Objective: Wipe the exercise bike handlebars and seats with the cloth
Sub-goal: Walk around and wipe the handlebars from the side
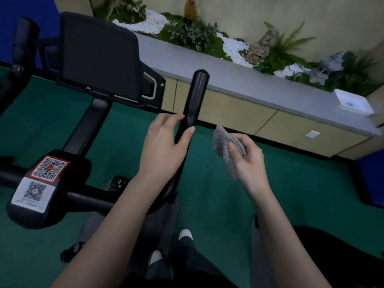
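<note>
Handlebar [192, 104] in L hand [164, 146]; R hand [247, 161] holds grey cloth [223, 146]; green carpet [218, 204], planter ledge [249, 88] behind.

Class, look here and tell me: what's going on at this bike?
A person stands at an exercise bike. Their left hand holds the black handlebar, thumb across its front. Their right hand grips a bunched grey cloth just beside the bar, not touching it.

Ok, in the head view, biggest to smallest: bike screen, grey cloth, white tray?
1. bike screen
2. grey cloth and white tray look about alike; the tray sits farther away, so I won't rank them.
</note>
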`<move>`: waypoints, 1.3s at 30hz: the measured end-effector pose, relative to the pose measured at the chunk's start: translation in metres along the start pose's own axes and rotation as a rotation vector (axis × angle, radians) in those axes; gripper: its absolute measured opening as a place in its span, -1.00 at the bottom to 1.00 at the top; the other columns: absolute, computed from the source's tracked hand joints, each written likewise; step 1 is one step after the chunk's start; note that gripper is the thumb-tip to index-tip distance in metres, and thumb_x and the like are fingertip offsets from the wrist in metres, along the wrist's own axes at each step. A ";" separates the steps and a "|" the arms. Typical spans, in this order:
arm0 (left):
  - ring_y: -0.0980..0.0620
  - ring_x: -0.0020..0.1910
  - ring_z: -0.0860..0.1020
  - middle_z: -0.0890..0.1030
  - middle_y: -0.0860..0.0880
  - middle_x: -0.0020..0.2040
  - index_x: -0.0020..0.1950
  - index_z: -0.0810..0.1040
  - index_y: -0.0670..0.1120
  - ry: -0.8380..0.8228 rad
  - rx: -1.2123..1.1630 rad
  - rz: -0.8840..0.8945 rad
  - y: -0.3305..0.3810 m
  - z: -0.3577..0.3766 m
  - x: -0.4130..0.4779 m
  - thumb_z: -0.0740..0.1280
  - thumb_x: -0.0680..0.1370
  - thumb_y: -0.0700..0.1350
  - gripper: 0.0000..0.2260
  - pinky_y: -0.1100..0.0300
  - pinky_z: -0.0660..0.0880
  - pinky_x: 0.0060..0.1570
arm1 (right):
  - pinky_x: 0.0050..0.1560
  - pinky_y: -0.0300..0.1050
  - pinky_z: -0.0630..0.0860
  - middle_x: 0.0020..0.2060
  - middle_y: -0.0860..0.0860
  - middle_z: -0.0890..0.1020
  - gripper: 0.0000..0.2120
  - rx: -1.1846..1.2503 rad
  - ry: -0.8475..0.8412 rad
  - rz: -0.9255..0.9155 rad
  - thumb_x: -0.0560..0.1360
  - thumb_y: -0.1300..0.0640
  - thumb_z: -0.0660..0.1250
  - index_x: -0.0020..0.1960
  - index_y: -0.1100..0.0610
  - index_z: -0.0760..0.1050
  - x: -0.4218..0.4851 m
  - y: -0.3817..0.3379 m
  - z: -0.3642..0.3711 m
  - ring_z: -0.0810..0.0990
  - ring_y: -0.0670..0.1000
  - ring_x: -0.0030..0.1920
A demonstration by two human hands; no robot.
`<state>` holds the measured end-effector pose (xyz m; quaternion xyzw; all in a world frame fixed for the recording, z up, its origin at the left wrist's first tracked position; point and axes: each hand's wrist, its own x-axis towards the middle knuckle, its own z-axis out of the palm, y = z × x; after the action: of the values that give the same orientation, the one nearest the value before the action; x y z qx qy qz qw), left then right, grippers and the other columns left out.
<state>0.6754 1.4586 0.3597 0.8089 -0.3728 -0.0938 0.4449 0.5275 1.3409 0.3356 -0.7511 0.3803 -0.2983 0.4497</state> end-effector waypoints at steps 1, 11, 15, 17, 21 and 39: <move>0.01 0.22 0.43 0.47 -0.01 0.20 0.31 0.48 -0.08 0.002 0.021 0.033 0.002 0.000 -0.002 0.28 0.57 0.04 -0.65 0.13 0.37 0.22 | -0.02 -0.02 0.53 -0.13 -0.15 0.63 -0.83 -0.027 0.018 -0.007 0.56 0.24 0.26 0.02 0.00 0.53 -0.006 0.003 -0.003 0.59 -0.08 -0.11; -0.08 0.25 0.42 0.52 -0.09 0.21 0.32 0.47 -0.16 -0.144 0.230 0.296 0.030 0.025 -0.018 0.28 0.58 0.00 -0.63 0.04 0.29 0.27 | -0.08 -0.42 0.42 -0.11 -0.29 0.57 -0.83 -0.136 0.160 -0.016 0.55 0.13 0.25 0.11 0.03 0.52 -0.035 0.027 -0.042 0.54 -0.21 -0.10; -0.07 0.37 0.35 0.47 -0.10 0.33 0.39 0.39 -0.15 -0.284 0.313 0.347 0.034 0.054 -0.022 0.25 0.59 0.03 -0.57 0.06 0.20 0.36 | -0.15 -0.58 0.34 -0.12 -0.34 0.54 -0.83 -0.159 0.205 0.014 0.55 0.18 0.29 0.13 0.07 0.52 -0.041 0.043 -0.064 0.52 -0.37 -0.14; -0.04 0.42 0.29 0.42 -0.07 0.39 0.43 0.34 -0.13 -0.351 0.372 0.355 0.034 0.073 -0.025 0.22 0.59 0.06 -0.54 0.06 0.16 0.39 | -0.18 -0.58 0.34 -0.15 -0.34 0.54 -0.85 -0.165 0.216 0.026 0.54 0.19 0.30 0.10 0.06 0.53 -0.046 0.054 -0.078 0.51 -0.42 -0.17; -0.01 0.49 0.18 0.30 -0.04 0.48 0.48 0.26 -0.09 -0.460 0.494 0.370 0.043 0.123 -0.037 0.17 0.60 0.13 -0.49 0.08 0.06 0.43 | -0.21 -0.52 0.36 -0.21 -0.25 0.59 -0.89 -0.157 0.247 0.047 0.54 0.20 0.30 0.00 0.04 0.55 -0.058 0.080 -0.126 0.53 -0.33 -0.21; 0.00 0.53 0.03 0.24 -0.03 0.51 0.51 0.18 -0.08 -0.815 0.749 0.311 0.107 0.343 -0.106 0.06 0.59 0.25 -0.41 0.02 -0.11 0.49 | -0.04 -0.29 0.45 -0.18 -0.17 0.62 -0.85 -0.088 0.399 0.270 0.54 0.27 0.28 0.03 0.12 0.58 -0.119 0.204 -0.327 0.57 -0.20 -0.15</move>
<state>0.3796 1.2735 0.2243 0.7455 -0.6364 -0.1931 -0.0430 0.1440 1.2314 0.2757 -0.6385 0.5712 -0.3611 0.3684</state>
